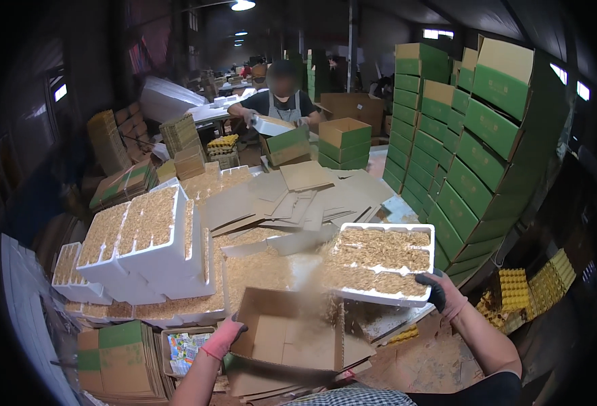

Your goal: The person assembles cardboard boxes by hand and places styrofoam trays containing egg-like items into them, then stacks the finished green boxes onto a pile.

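Observation:
My right hand (pixel 444 295), in a pink glove with dark fingers, holds a white foam tray (pixel 379 298) by its right edge. Rows of grain-like husks (pixel 384 256) fill this tray, and loose husks spill from its left side in a blur. Below them stands an open cardboard box (pixel 288 332) with husk bits falling at its right side. My left hand (pixel 226 336), gloved the same way, grips the left wall of this box. Flattened cardboard sheets (pixel 273 383) lie under the box.
Foam trays of husks (pixel 169 269) are stacked at left. Folded cartons (pixel 121 360) and a box of printed packets (pixel 168 368) sit near my left arm. Cardboard sheets (pixel 298 198) lie ahead. Green cartons (pixel 486 167) tower at right. Opposite, a person (pixel 283 101) holds a foam tray over a carton.

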A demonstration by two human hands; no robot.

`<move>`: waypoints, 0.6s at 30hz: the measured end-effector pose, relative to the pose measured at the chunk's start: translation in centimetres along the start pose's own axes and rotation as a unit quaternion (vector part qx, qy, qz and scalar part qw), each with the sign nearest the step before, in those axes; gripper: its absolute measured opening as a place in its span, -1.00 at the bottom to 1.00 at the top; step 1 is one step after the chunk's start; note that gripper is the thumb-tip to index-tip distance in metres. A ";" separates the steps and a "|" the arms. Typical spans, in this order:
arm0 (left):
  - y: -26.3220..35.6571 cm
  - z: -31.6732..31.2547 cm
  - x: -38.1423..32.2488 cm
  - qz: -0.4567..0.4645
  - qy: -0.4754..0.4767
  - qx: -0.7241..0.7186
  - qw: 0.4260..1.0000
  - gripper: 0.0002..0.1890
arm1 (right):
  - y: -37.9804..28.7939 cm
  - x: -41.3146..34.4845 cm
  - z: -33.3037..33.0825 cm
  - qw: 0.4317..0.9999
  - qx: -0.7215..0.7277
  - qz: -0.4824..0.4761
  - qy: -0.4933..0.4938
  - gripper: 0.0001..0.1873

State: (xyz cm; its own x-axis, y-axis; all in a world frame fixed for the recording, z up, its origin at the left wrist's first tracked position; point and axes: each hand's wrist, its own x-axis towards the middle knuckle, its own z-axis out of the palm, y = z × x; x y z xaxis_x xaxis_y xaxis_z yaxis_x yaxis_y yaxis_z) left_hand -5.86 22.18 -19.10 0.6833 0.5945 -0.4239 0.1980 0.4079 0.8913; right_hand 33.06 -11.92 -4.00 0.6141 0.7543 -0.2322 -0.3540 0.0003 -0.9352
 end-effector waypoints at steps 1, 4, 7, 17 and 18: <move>0.0 -0.2 -0.7 0.002 -0.034 0.002 0.999 -0.51 | -0.6 -0.7 0.0 0.999 0.040 0.032 -0.016 -0.52; -1.4 -0.4 -0.8 0.048 -0.013 -0.028 0.998 -0.50 | -0.6 -1.4 -0.2 1.000 0.028 0.008 -0.011 -0.59; 1.6 3.7 -1.1 -0.030 0.000 -0.046 0.998 -0.71 | -0.7 -1.0 -0.2 0.997 -0.065 0.031 -0.031 -0.61; 1.4 7.6 0.6 0.082 0.033 -0.020 0.996 -0.54 | 4.0 4.7 9.7 0.933 -0.211 0.183 -0.227 -0.40; 0.8 6.8 0.7 0.097 0.055 0.016 0.994 -0.53 | 4.9 5.9 10.0 0.909 -0.301 0.152 -0.246 -0.34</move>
State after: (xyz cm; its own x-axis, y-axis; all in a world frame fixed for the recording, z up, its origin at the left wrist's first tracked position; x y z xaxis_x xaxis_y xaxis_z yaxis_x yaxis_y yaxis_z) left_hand -0.46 18.20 -17.58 0.6307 0.7322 -0.2569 0.0931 0.2573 0.9618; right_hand 27.92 -0.94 -7.26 0.1110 0.8616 -0.4953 0.0870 -0.5049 -0.8588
